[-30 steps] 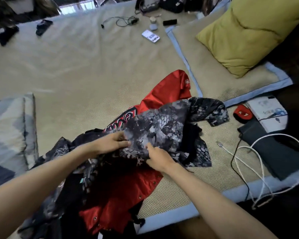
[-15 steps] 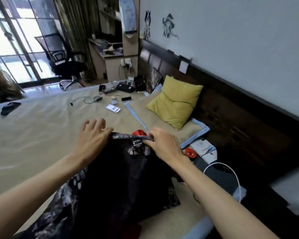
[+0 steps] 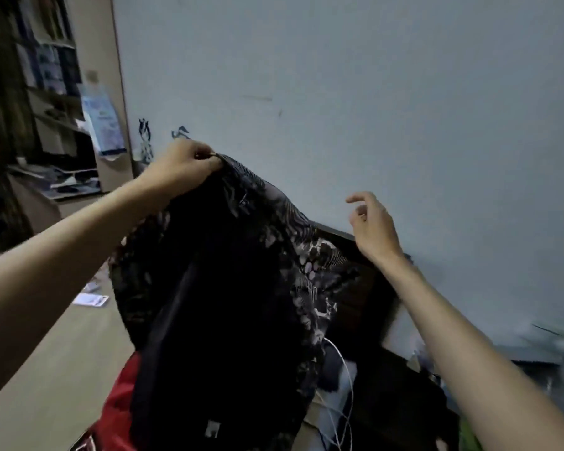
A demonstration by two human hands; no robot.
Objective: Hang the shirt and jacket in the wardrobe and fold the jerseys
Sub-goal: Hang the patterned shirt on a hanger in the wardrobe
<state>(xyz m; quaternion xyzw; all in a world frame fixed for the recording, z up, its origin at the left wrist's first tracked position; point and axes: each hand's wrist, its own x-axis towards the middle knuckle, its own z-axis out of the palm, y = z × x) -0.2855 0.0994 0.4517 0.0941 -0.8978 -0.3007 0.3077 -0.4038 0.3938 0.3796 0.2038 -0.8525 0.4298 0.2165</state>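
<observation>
**Patterned top goes up**

Up it goes! Half a second back both hands held it low over the bed; now your left hand [image 3: 189, 164] alone pinches the patterned top [image 3: 228, 288] high, your right hand [image 3: 373, 226] loose and empty beside it. Ready for sorting.

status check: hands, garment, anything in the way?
Left hand grips the patterned dark garment at its top edge, lifted. Right hand open, off the fabric. Red garment lies beneath on the bed; white cable hangs behind.
</observation>
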